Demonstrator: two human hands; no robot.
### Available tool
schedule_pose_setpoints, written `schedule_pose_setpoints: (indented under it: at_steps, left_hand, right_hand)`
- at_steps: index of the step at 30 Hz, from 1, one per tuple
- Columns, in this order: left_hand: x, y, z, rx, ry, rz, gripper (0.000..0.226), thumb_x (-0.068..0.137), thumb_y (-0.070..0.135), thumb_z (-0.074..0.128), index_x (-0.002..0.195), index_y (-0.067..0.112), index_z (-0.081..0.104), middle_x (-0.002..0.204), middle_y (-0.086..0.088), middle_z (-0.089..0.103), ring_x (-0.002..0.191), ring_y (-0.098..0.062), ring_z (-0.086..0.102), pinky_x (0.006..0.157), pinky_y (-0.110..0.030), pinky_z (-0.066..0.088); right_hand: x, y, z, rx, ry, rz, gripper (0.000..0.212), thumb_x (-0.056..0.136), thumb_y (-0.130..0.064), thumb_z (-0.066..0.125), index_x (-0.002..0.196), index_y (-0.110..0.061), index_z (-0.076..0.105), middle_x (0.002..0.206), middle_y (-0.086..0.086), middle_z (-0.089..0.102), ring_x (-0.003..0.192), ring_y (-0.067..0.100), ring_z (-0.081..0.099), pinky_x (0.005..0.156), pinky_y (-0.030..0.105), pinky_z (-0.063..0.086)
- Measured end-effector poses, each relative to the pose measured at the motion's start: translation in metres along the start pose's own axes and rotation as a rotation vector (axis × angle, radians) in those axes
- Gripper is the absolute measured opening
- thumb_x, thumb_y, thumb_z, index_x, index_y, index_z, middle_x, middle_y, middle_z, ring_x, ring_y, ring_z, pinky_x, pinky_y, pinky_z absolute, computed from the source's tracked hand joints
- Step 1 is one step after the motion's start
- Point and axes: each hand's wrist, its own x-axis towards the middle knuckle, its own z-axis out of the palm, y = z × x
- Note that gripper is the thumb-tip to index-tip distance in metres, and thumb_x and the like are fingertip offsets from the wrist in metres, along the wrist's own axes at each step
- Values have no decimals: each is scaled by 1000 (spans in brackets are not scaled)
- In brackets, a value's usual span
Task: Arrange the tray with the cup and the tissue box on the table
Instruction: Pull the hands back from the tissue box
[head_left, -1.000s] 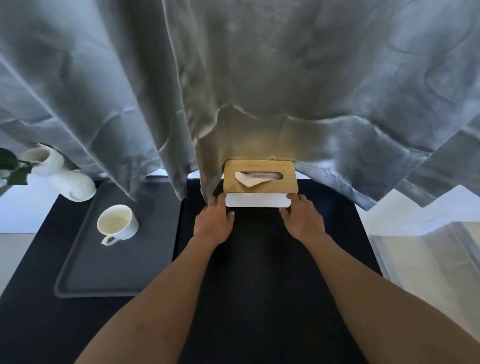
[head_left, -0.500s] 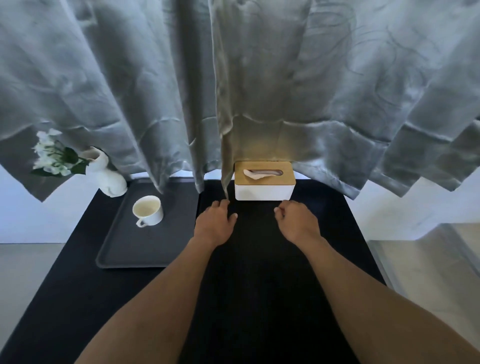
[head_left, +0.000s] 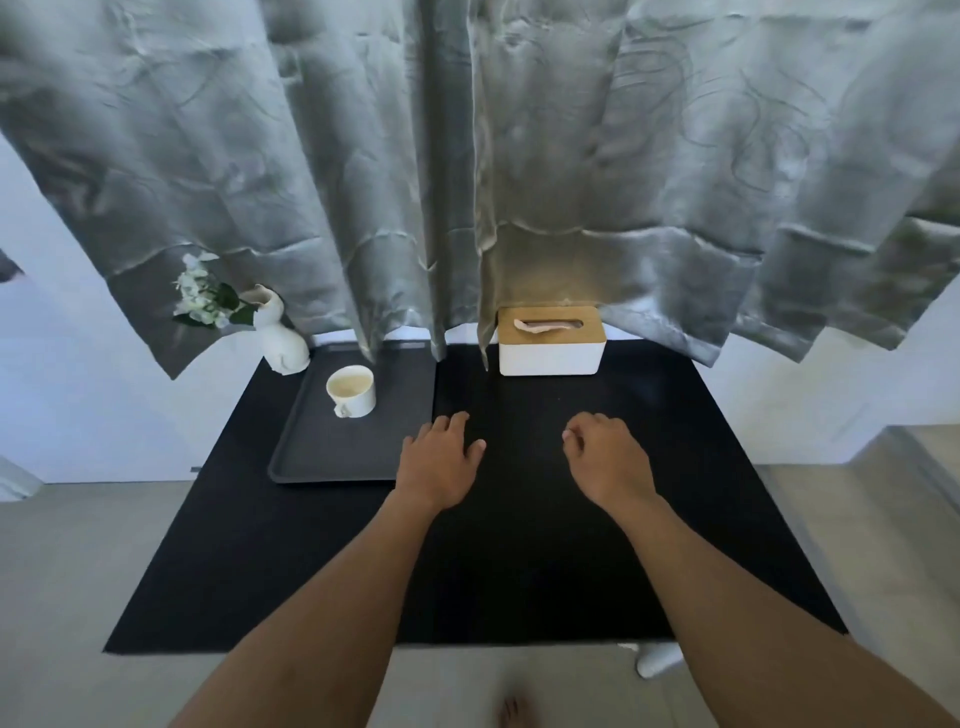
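Table (head_left: 519, 571): black top filling the middle of the frame, with pale floor (head_left: 62, 597) around it.
Tray (head_left: 311, 457): dark grey, flat on the table at centre left; its far edge runs under the curtain hem.
Cup (head_left: 351, 391): white, upright on the far part of the tray, handle turned toward the viewer; the inside looks pale, contents cannot be told.
Tissue box (head_left: 550, 340): white body with a wooden lid, at the far edge of the table just right of centre, a tissue poking from the slot; it stands apart from the tray and touches neither hand.
Left hand (head_left: 439, 465): palm down over the table, fingers loosely spread, holding nothing, just beside the tray's near right corner; whether it rests on the surface cannot be told.
Right hand (head_left: 608, 462): over the table right of centre, fingers curled loosely inward, nothing in it.
Hands and box: both are well short of the tissue box, with bare black table between.
Vase (head_left: 283, 340): white, at the tray's far left corner, with white flowers (head_left: 202, 296) leaning left.
Curtain (head_left: 467, 156): grey, crumpled, across the upper half of the frame, its hem hanging over the far edge of the table.
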Motion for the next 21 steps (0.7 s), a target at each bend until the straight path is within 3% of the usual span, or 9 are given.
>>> schedule_pose_setpoints:
  at_steps: [4, 9, 15, 21]
  left_hand:
    - [-21, -21, 9, -28, -44, -11, 65, 101, 50, 35, 155, 19, 17, 153, -12, 40, 141, -30, 36, 114, -51, 30]
    - [-37, -49, 42, 4, -82, 9, 67, 100, 57, 27, 157, 24, 12, 164, -6, 19, 151, -28, 11, 121, -49, 11]
    - [-42, -89, 107, 42, -234, -69, 68, 97, 62, 23, 156, 33, 2, 166, -2, -3, 151, -31, -10, 121, -55, -1]
    - [-47, -118, 160, 124, -236, -71, 70, 97, 62, 20, 156, 33, -1, 166, -3, -10, 150, -32, -17, 120, -59, -3]
  right_hand:
    - [-18, -13, 16, 58, -72, 13, 33, 98, -33, 48, 127, -19, 54, 124, 1, 59, 116, 17, 52, 90, 32, 49]
    - [-38, -15, 55, 112, -171, 29, 50, 97, -36, 50, 143, -20, 40, 149, 2, 42, 140, 18, 35, 113, 38, 35]
    - [-63, 0, 127, 43, -275, 59, 58, 99, -41, 43, 151, -22, 26, 161, 1, 22, 148, 16, 17, 121, 38, 17]
    - [-76, 24, 177, -89, -334, 50, 61, 99, -44, 39, 153, -22, 19, 163, 4, 9, 150, 21, 6, 122, 44, 9]
